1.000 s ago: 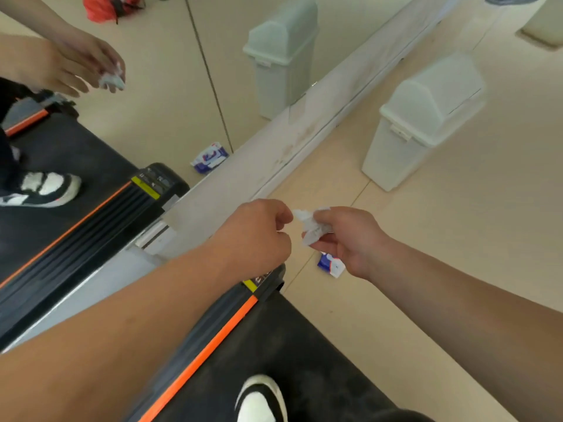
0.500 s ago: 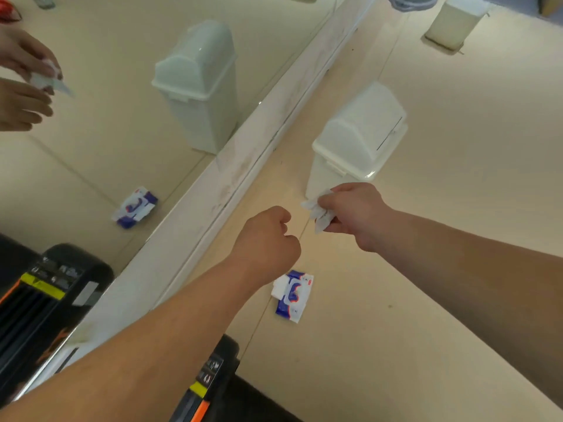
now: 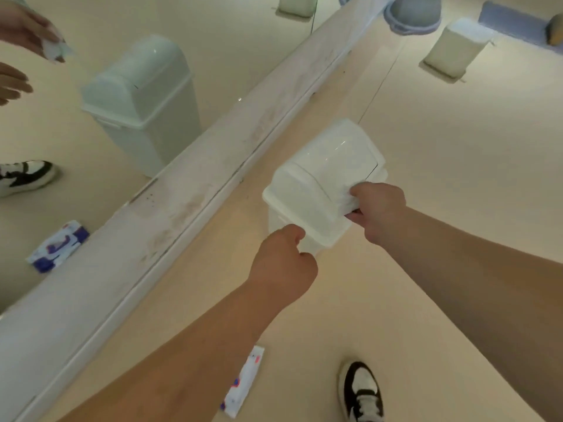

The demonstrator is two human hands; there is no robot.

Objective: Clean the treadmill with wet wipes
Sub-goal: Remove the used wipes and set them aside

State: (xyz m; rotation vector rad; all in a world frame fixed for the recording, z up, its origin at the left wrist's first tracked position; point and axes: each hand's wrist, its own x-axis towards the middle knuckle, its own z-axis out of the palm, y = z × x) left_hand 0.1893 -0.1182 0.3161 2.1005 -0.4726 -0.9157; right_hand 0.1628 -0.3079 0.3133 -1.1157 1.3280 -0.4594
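Note:
A white lidded waste bin (image 3: 320,175) stands on the floor by the mirror wall. My right hand (image 3: 376,213) is at the bin's swing flap, pinching a crumpled white wet wipe (image 3: 350,198) against it. My left hand (image 3: 283,263) hovers just in front of the bin, fingers curled into a fist, holding nothing that I can see. A blue and white pack of wet wipes (image 3: 243,383) lies on the floor below my left forearm. The treadmill is out of view.
A mirror with a wide white base ledge (image 3: 170,208) runs diagonally on the left and reflects the bin, the wipes pack and my hands. My shoe (image 3: 361,391) stands at the lower right. A second pale bin (image 3: 454,50) stands farther back.
I have stepped off the treadmill toward the bin. My right hand has carried the wipe up to the bin's flap; the treadmill has dropped out of view.

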